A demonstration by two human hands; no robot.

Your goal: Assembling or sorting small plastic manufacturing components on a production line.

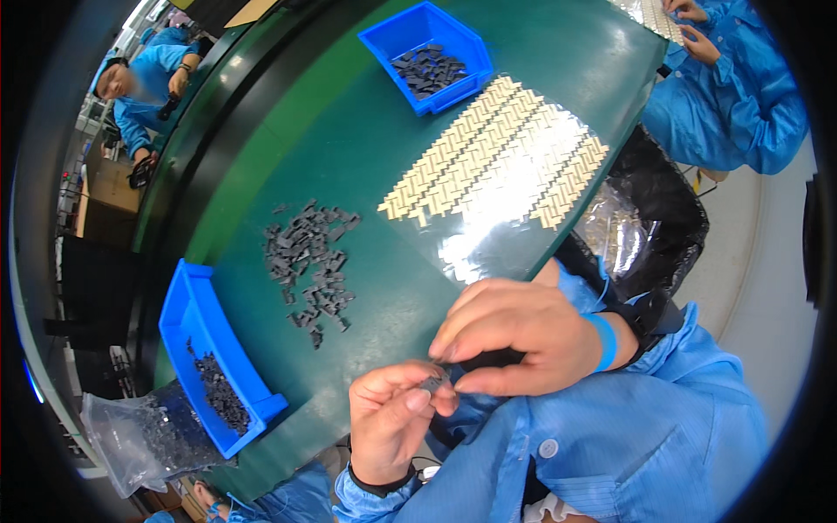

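Observation:
Near the table's front edge, my left hand (388, 423) pinches a small dark grey plastic block (433, 382) between thumb and fingers. My right hand (523, 336) reaches in from the right, its curved thumb and index finger closing around the same block at its upper and right sides. Whether a second, smaller part sits between the fingertips is too small to tell. Beyond my hands, a loose pile of dark grey blocks (309, 257) lies on the green table (384, 305). Cream-coloured pieces in zigzag rows (488, 157) lie on a shiny clear sheet (471, 248).
A blue bin (475, 83) with dark blocks stands at the far side. Another blue bin (261, 405) with small black parts stands at left, beside a clear plastic bag (144, 436). A black bag-lined container (671, 209) is right of the table. Co-workers (732, 96) sit nearby.

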